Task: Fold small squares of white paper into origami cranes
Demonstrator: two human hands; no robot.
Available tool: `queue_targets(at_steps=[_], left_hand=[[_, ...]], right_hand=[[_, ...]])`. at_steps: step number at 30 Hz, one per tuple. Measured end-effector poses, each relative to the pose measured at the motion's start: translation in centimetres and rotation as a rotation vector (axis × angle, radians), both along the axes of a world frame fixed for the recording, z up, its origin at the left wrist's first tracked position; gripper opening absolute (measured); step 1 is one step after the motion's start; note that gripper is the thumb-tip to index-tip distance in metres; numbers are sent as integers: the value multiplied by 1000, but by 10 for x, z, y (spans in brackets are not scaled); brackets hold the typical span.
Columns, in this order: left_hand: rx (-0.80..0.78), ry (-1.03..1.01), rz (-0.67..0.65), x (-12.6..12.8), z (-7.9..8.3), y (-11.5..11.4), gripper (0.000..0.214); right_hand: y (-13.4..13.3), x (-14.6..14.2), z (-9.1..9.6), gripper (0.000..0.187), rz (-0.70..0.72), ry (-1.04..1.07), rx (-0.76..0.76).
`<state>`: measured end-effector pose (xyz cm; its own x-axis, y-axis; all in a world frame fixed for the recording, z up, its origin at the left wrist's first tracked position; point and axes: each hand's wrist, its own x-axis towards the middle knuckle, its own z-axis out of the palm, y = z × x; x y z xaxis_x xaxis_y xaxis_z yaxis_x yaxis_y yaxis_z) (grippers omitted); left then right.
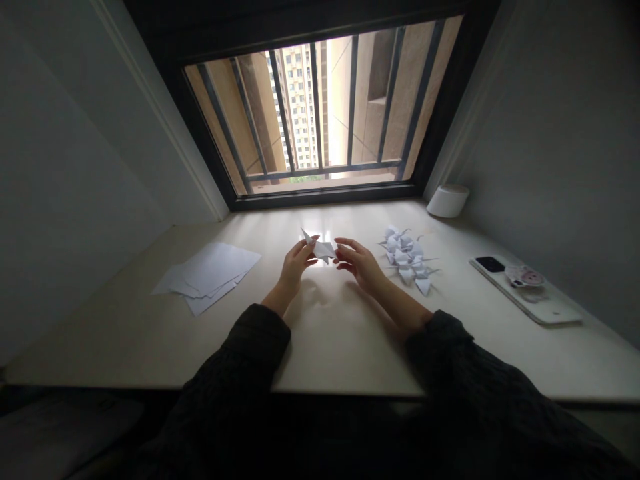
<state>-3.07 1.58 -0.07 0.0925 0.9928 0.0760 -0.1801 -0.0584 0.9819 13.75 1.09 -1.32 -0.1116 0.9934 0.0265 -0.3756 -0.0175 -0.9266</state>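
Note:
Between my hands, just above the tabletop, is a white folded paper crane point(325, 250) with one thin point sticking up to the left. My left hand point(297, 261) pinches its left side between thumb and fingers. At its right end, the fingertips of my right hand point(361, 261) close on the paper, the fingers slightly curved. Several finished paper cranes point(406, 255) stand grouped to the right of my right hand. Off to the left lies a loose stack of white paper sheets point(213, 270).
The pale tabletop point(345, 347) reaches to a barred window point(320, 113) at the back. A white cylindrical object point(449, 201) stands in the far right corner. Nearer, a phone point(525, 290) lies face down with a round attachment on its back. Walls close in both sides.

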Motion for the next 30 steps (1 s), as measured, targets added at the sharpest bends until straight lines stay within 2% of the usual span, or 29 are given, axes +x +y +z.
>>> queue_targets(at_steps=[6, 9, 11, 16, 24, 27, 30], left_hand=[[-66, -148, 7, -2, -5, 4, 42], [-69, -169, 11, -1, -5, 4, 41], [-72, -162, 13, -1, -5, 4, 41], [-54, -86, -10, 1, -4, 2, 41], [-65, -21, -119, 5, -4, -2, 49], [-36, -11, -175, 5, -8, -1, 52], [0, 4, -225, 5, -10, -2, 53]], right_hand=[[-5, 1, 6, 46, 60, 43, 178], [-5, -1, 4, 51, 71, -21, 294], [-5, -1, 2, 46, 47, -119, 363], [-8, -2, 2, 28, -138, -382, 496], [-11, 1, 1, 26, -426, -840, 797], [-11, 2, 0, 25, -496, -924, 855], [-11, 3, 0, 22, -545, -918, 873]])
